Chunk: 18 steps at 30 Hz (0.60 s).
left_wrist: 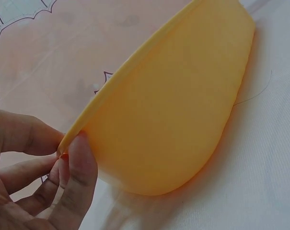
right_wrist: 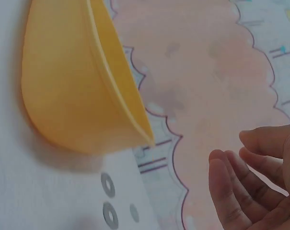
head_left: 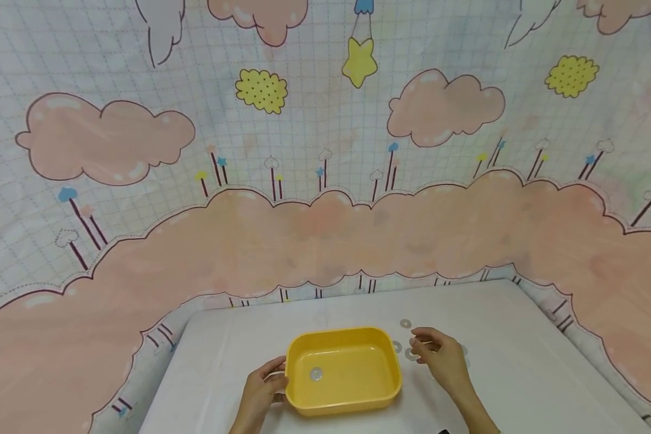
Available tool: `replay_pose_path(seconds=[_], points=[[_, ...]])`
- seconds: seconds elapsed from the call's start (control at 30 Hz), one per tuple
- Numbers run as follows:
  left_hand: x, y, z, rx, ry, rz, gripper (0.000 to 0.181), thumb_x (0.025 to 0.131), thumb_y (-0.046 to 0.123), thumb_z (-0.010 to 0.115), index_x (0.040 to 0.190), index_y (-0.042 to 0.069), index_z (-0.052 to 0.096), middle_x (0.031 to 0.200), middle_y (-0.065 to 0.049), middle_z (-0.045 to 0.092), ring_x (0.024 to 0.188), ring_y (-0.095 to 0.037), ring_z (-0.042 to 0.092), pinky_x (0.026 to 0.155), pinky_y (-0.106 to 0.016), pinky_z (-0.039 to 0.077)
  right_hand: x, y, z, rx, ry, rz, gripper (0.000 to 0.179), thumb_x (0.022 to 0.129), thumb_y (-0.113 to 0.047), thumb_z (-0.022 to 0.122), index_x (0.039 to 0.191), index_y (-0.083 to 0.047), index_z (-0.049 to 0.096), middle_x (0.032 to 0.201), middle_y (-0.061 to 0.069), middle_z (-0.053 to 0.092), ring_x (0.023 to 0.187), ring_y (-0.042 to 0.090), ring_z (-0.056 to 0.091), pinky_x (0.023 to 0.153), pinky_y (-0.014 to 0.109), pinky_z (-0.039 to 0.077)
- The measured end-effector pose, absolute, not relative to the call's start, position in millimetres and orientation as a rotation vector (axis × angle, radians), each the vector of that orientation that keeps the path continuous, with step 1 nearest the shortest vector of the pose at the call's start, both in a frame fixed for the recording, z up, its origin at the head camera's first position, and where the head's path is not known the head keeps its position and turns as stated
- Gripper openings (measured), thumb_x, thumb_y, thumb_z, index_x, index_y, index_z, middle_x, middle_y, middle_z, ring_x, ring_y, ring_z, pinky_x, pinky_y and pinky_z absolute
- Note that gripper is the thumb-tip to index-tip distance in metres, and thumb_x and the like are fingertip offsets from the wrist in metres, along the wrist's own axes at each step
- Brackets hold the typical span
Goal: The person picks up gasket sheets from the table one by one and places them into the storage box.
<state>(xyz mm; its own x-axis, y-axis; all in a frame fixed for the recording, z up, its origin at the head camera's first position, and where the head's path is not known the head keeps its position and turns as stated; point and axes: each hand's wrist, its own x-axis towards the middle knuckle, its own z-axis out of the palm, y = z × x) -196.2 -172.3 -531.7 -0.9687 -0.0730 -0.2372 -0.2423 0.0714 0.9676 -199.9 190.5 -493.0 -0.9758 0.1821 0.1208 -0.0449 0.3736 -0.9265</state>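
A shallow yellow plastic basin (head_left: 344, 405) sits on the table, one flat grey washer (head_left: 316, 374) lying on its floor. At its left end my left hand (head_left: 261, 389) pinches the rim; the left wrist view shows thumb and fingers on either side of the rim (left_wrist: 94, 103). My right hand (head_left: 439, 355) hovers to the right of the basin with loosely bent fingers. Nothing shows between its fingertips (right_wrist: 218, 155) in the right wrist view. Close by that hand lie several grey washers (head_left: 405, 323), some partly behind it.
A white cloth covers the table (head_left: 526, 343). Behind it hangs a printed curtain (head_left: 325, 235) with clouds and stars. Something small and dark (head_left: 443, 431) pokes in at the bottom edge of the head view.
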Motion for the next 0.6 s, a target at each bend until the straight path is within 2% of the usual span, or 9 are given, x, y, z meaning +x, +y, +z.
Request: replay_pose_path(seconds=[0.3, 0.6], points=[[-201.5, -172.9, -531.7, -0.351, 2.202, 2.022, 0.057, 0.084, -0.002, 0.064, 0.138, -0.007, 0.049, 0.118, -0.015, 0.054, 0.091, -0.018, 0.062, 0.063, -0.032, 0.059, -195.8, 227.7, -494.3, -0.223, -2.441, 1.573, 0.031, 0.091, -0.019, 0.068, 0.118, -0.003, 0.067, 0.103, 0.017, 0.072, 0.081, 0.017, 0.072, 0.064, 0.02, 0.059], [-204.9, -174.9, -530.9, -0.358, 2.196, 2.012, 0.057, 0.085, -0.003, 0.064, 0.138, -0.009, 0.048, 0.118, -0.016, 0.054, 0.091, -0.017, 0.062, 0.063, -0.033, 0.059, -189.1, 254.3, -500.7, -0.319, -2.481, 1.452, 0.035, 0.094, -0.023, 0.065, 0.123, -0.003, 0.064, 0.111, 0.016, 0.072, 0.084, 0.014, 0.071, 0.066, 0.018, 0.058]])
